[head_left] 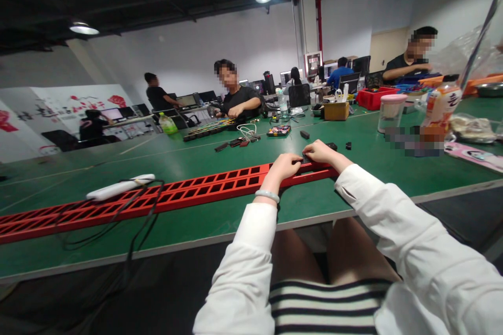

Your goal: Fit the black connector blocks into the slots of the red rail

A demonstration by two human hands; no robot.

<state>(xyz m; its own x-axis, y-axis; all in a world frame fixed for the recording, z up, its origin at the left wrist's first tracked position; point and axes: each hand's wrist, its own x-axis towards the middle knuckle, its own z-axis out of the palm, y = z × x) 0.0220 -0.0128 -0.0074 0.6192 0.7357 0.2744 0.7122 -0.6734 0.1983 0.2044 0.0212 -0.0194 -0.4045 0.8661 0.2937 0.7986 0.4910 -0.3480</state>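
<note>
A long red slotted frame [220, 184] lies along the front of the green table, with two rows of openings. At its right end, my left hand [286, 166] and my right hand [319, 152] meet, fingers closed, over a small black part [305, 159]. Its kind cannot be made out, since the fingers cover most of it. Another dark piece [332, 146] shows just beyond my right hand. Farther off lie a black block [304, 135] and a small black clip-like piece [348, 145].
A white power strip [121, 187] with a black cable rests across the frame. Several dark parts and a white cable [247, 131] lie mid-table. To the right stand a pink-lidded jar [391, 115], a bottle [440, 107] and a cardboard box [336, 111]. A co-worker [239, 99] sits opposite.
</note>
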